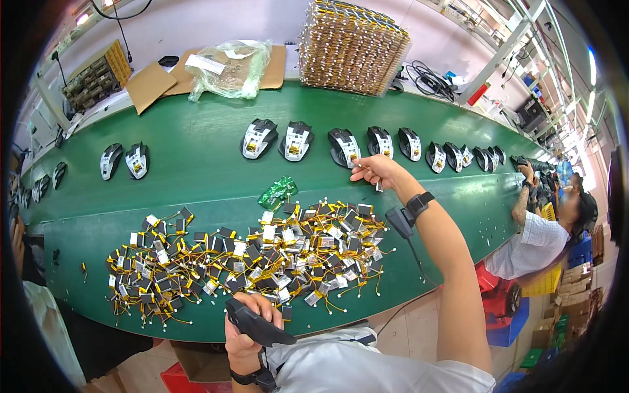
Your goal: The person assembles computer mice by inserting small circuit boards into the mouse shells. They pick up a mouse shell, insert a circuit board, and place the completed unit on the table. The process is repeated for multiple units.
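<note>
My left hand point(247, 319) is closed around a smooth curved black piece point(259, 325) at the table's near edge; its exact kind is unclear. My right hand point(377, 171) reaches over the table, its fingers pinched at the near end of an opened computer mouse point(342, 147) with a white inner frame. A small battery pack point(379, 187) shows under these fingers, partly hidden. Between my hands spreads a heap of small silver and black battery packs point(268, 234) with yellow tape, thin wires and white connectors. A crumpled green bag point(278, 192) lies behind the heap.
More opened mice point(260, 139) stand in a row along the green table point(203, 171). At the back are a tall stack of packed batteries point(350, 49), clear plastic wrap point(232, 69) and cardboard point(151, 87). A co-worker point(540, 236) sits at the right; another person's hand point(18, 239) shows far left.
</note>
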`<move>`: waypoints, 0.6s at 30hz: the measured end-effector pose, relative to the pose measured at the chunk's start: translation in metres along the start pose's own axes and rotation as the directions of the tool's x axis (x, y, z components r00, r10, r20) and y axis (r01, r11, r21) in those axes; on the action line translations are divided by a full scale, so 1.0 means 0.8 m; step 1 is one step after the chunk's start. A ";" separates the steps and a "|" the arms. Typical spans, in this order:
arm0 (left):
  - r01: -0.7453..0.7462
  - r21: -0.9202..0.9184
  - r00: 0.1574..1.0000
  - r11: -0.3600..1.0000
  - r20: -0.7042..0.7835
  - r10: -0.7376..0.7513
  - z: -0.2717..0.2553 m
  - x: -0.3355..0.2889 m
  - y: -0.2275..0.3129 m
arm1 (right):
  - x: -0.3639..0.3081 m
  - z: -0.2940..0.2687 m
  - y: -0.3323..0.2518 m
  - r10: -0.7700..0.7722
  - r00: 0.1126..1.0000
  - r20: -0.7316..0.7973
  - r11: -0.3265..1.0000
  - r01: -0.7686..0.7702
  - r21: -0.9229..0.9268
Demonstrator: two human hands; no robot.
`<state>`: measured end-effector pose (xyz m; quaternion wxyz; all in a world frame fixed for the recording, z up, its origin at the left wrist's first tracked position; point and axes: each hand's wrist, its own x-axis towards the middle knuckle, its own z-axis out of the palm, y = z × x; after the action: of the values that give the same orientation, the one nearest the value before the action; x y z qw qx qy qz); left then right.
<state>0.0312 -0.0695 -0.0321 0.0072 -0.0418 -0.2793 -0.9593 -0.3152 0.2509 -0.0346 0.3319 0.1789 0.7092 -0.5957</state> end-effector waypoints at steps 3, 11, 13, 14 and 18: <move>0.002 0.004 1.000 1.000 0.002 -0.002 -0.002 0.000 0.000 | -0.004 0.000 0.002 -0.039 0.999 -0.007 0.999 0.038 -0.029; 0.019 -0.017 1.000 1.000 0.024 -0.019 -0.001 0.001 -0.001 | -0.002 -0.001 -0.011 0.021 0.999 -0.034 0.996 -0.024 -0.087; 0.011 -0.012 1.000 1.000 0.027 -0.010 0.000 0.001 -0.001 | 0.002 -0.002 -0.013 0.028 0.999 -0.039 0.994 -0.032 -0.104; 0.007 -0.010 1.000 1.000 0.028 -0.007 0.000 0.002 -0.001 | 0.005 -0.003 -0.012 0.031 0.999 -0.039 0.994 -0.035 -0.102; 0.011 -0.006 0.999 1.000 0.036 -0.011 0.004 0.002 -0.003 | -0.001 0.003 -0.018 0.048 0.998 -0.041 0.987 -0.053 -0.150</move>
<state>0.0298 -0.0658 -0.0301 -0.0032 -0.0576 -0.2766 -0.9593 -0.3234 0.2452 -0.0237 0.3462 0.1821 0.7537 -0.5281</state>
